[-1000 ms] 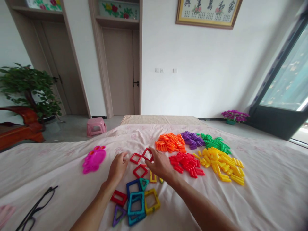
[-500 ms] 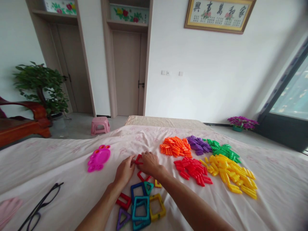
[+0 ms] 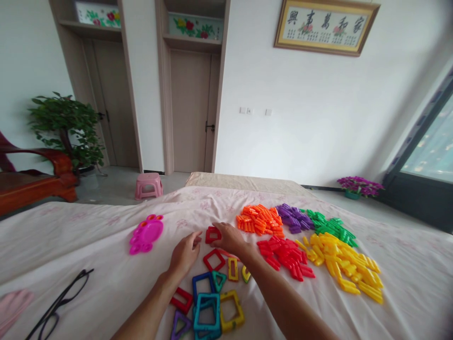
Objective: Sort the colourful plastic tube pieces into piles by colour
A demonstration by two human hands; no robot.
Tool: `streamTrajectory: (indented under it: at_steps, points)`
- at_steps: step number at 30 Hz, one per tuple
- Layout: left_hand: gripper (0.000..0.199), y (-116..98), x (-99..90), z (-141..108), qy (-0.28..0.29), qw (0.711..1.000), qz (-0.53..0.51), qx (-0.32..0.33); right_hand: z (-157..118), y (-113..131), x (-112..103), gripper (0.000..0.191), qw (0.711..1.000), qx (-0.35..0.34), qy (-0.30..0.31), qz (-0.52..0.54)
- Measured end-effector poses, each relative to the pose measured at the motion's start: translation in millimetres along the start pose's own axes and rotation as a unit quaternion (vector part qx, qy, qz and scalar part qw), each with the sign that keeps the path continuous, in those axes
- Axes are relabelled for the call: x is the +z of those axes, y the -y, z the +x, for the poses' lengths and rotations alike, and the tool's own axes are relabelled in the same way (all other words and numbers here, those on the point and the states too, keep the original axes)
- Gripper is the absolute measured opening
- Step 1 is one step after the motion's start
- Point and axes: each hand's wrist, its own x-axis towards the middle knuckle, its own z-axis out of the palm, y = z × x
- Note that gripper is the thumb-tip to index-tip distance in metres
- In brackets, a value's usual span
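My right hand [image 3: 229,239] has its thumb and fingers on a small red frame-shaped magnetic tile piece [image 3: 213,234], which looks upright or built up. Just left of it is my left hand [image 3: 184,254], holding nothing, fingers loosely curled and slightly apart. Nearer me on the cloth lie a red square tile [image 3: 213,252], a yellow rectangular tile [image 3: 232,270] and a green triangle tile [image 3: 219,286]. Blue [image 3: 194,283], teal [image 3: 207,297] and yellow square tiles [image 3: 240,309], a red rectangle [image 3: 190,309] and a purple triangle [image 3: 174,326] lie between my forearms.
Piles of orange [image 3: 260,219], purple [image 3: 294,218], green [image 3: 331,226], red [image 3: 285,257] and yellow plastic pieces [image 3: 345,262] lie at right. A pink paw-shaped tray [image 3: 153,230] and black glasses [image 3: 58,302] rest at left on the floral cloth [image 3: 99,245]. Behind stands a pink stool [image 3: 148,182].
My left hand has come off the red piece and moved slightly left. My right hand still has the piece, now turned to show its frame. The view has tilted slightly.
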Motion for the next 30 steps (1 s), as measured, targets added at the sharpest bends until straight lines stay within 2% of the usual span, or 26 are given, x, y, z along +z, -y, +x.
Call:
streamTrajectory:
  at_steps: [3,10,20,25,30]
  points:
    - [0.048,2,1.0,1,0.000,1.000,-0.002,0.002,-4,-5,5,0.071,0.999,0.012,-0.013,0.028]
    - [0.045,3,1.8,3,0.004,1.000,-0.004,0.012,-9,2,15,0.063,0.997,-0.003,-0.058,0.044]
    - [0.044,1,1.1,2,0.006,1.000,-0.008,0.028,-3,-3,21,0.059,0.996,-0.052,-0.043,0.067]
    - [0.046,0,1.5,2,0.011,0.999,-0.002,0.029,0,-4,23,0.050,0.994,-0.082,-0.035,0.062]
    - [0.048,-2,2.4,2,0.014,0.999,0.007,0.034,0,-4,21,0.048,0.996,-0.071,-0.029,0.039]
